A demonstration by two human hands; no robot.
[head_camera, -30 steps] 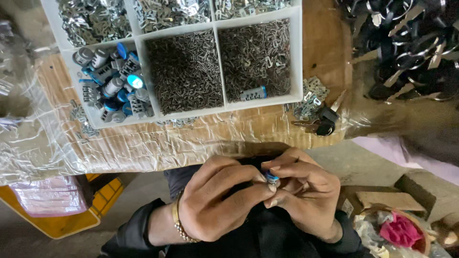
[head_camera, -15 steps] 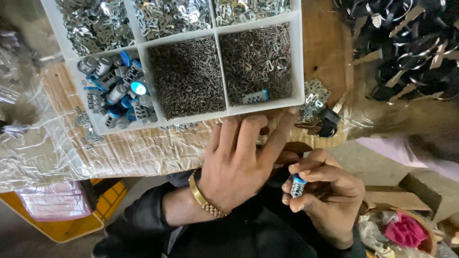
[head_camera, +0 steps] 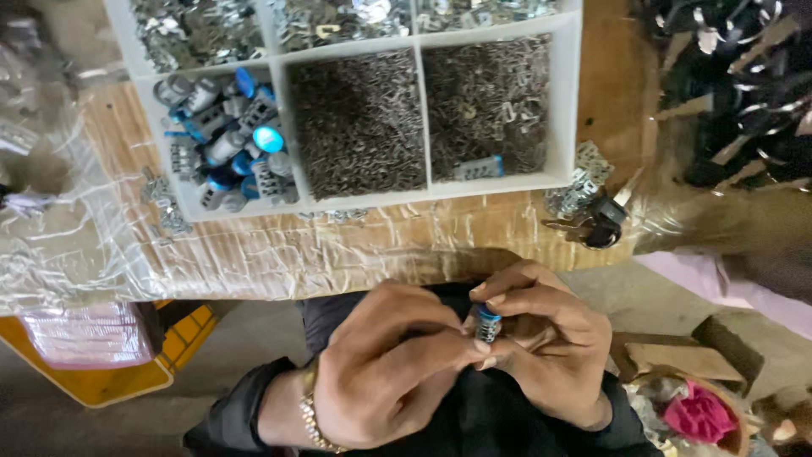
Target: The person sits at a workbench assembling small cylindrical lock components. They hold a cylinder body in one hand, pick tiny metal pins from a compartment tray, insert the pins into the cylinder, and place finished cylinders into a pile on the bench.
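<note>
Both hands meet in front of my lap, below the table edge. My right hand (head_camera: 554,343) grips a small metal cylinder with a blue end (head_camera: 487,324), held upright between thumb and fingers. My left hand (head_camera: 385,368), with a gold bracelet at the wrist, pinches the side of the same cylinder with its fingertips. What the left fingertips hold against it is hidden. Above, a white divided tray (head_camera: 562,101) sits on the table, its compartments filled with small metal parts.
The tray's left compartment holds several blue-ended metal cylinders (head_camera: 224,140). One cylinder (head_camera: 478,168) lies in the right compartment. Keys and metal pieces (head_camera: 588,207) lie right of the tray. Crinkled plastic film (head_camera: 279,254) covers the wooden table. A yellow crate (head_camera: 127,372) is lower left.
My left hand, which had reached up toward the tray half a second ago, has come back down to the cylinder held in my right hand.
</note>
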